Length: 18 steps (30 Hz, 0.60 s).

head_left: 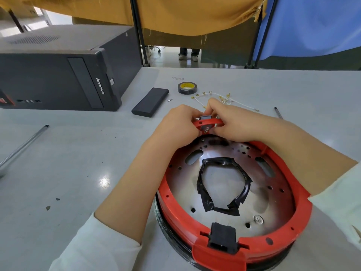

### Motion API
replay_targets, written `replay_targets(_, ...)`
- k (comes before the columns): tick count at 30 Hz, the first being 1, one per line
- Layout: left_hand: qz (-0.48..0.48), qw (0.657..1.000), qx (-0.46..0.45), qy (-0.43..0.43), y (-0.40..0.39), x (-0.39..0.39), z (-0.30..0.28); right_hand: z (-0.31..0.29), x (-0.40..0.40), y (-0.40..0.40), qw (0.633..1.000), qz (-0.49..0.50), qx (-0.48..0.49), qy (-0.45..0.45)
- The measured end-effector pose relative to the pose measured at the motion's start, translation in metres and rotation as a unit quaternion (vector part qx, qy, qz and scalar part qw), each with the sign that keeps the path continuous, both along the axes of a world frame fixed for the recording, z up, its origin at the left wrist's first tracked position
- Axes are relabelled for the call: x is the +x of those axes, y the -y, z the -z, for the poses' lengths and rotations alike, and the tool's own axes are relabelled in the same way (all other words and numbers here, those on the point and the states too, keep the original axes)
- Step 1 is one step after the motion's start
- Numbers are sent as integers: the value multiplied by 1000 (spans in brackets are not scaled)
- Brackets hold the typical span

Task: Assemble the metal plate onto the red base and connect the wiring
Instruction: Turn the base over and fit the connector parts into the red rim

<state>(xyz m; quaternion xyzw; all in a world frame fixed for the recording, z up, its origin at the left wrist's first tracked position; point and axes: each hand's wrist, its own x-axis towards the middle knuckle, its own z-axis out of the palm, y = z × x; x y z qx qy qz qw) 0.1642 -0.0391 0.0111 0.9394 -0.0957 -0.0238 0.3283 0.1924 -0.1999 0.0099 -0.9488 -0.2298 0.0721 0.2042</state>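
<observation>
Both hands, left hand (178, 122) and right hand (229, 119), pinch a small black switch block (205, 118) at the glossy red plastic ring base (172, 210). Below their fingers lies the round perforated metal plate (273, 200).

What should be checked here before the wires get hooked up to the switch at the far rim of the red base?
1. Metal plate seated inside the red base: ok, it lies within the rim.
2. Small black switch block at the far rim held steady: ok, left hand and right hand both pinch around it.
3. Switch fully pushed into its slot: cannot tell, fingers cover it.
4. Wires within reach: ok, they lie loose on the table just beyond the hands.
5. Any wire already attached: cannot tell, the terminals are mostly hidden.
6. Black connector on the near rim in place: ok.
</observation>
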Motion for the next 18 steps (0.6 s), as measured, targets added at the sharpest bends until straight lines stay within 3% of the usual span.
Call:
replay_targets(8, 5, 1000, -6, 0, 0, -1, -1, 2, -5, -1, 997, 6, 39, 59)
replay_targets(18, 19, 1000, 5, -5, -1, 0, -1, 12, -9, -2, 991, 23, -30, 127)
